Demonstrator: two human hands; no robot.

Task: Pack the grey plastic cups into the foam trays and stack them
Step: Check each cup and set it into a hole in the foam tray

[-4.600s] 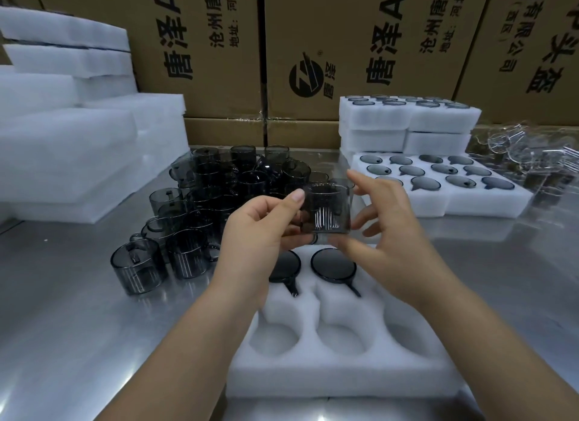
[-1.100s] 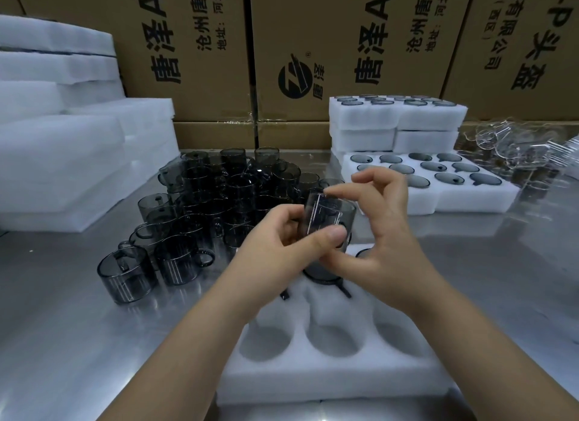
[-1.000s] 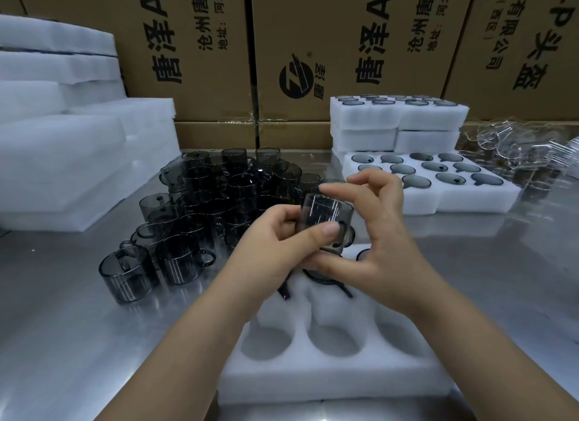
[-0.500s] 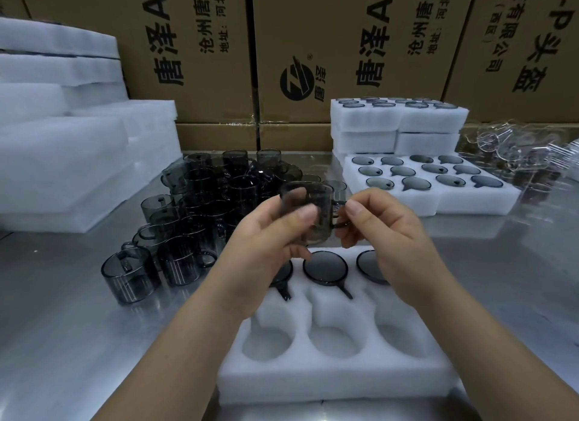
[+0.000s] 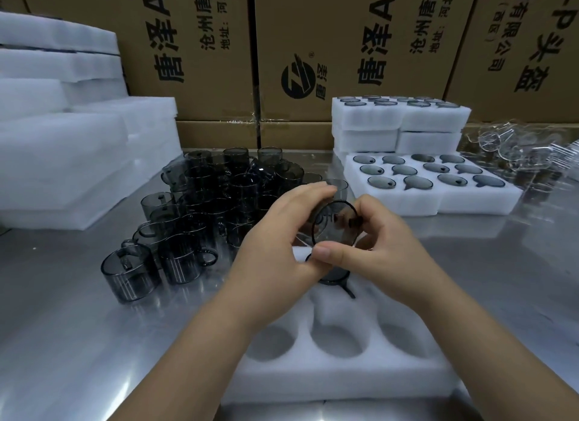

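At 6 o'clock the near foam tray (image 5: 329,376) lies on the counter (image 5: 62,326) as it did half a second ago, its three front pockets bare. Of the cups in its back row, only one seated cup (image 5: 336,278) now shows below the hands, which have sunk lower and drawn together.

Just above that row, near the middle of the view, the left hand (image 5: 275,254) and right hand (image 5: 394,251) hold one cup (image 5: 335,224) clear of the foam. Half a second ago it stood upright, mouth up, handle toward 3 o'clock. Now it is tipped over: the mouth faces the wearer and its axis runs near to far, roughly level. The left thumb presses the rim at 6 o'clock while the fingers curl over the wall at 12 o'clock. The right fingers are curled against the 3 o'clock side, gripping there.

The cup is smoky grey, see-through plastic with a dark round rim, a small dark lug inside at 3 o'clock and faint pale marks on the wall.

Farther off, loose cups (image 5: 219,201) crowd the counter at 10 o'clock. A filled tray (image 5: 432,201) sits at 2 o'clock with stacked trays (image 5: 401,123) behind it and clear cups (image 5: 517,151) beside it. Foam slabs (image 5: 62,154) rise at 9 o'clock, and cardboard boxes (image 5: 344,44) stand at 12 o'clock.
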